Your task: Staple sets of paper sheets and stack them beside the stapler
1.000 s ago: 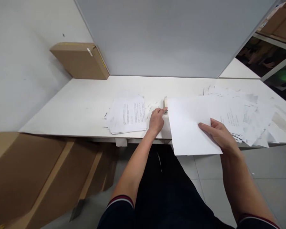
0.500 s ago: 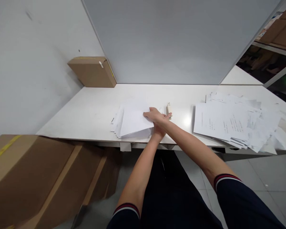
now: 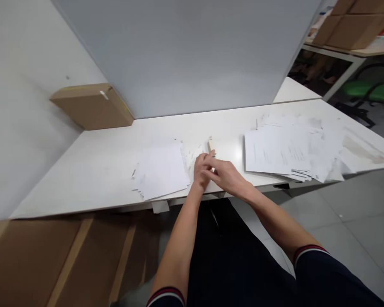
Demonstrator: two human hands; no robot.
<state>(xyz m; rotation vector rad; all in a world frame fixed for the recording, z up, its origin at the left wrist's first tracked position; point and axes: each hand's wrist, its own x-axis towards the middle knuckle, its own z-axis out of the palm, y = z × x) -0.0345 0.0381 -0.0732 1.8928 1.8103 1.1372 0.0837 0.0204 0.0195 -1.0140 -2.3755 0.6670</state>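
White tabletop (image 3: 102, 170) looks midway imo: paper stack (image 3: 164, 170) seemingly done, messy pile (image 3: 275, 147) remaining, left hand (image 3: 200, 171) and right hand (image 3: 229, 175) by beige tool (image 3: 210, 145), can't tell either grip.

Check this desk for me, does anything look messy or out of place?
The right paper pile looks untidy: sheets fan out unevenly, some apparently overhanging the desk. The left paper pile is neater, though ragged along its left side.
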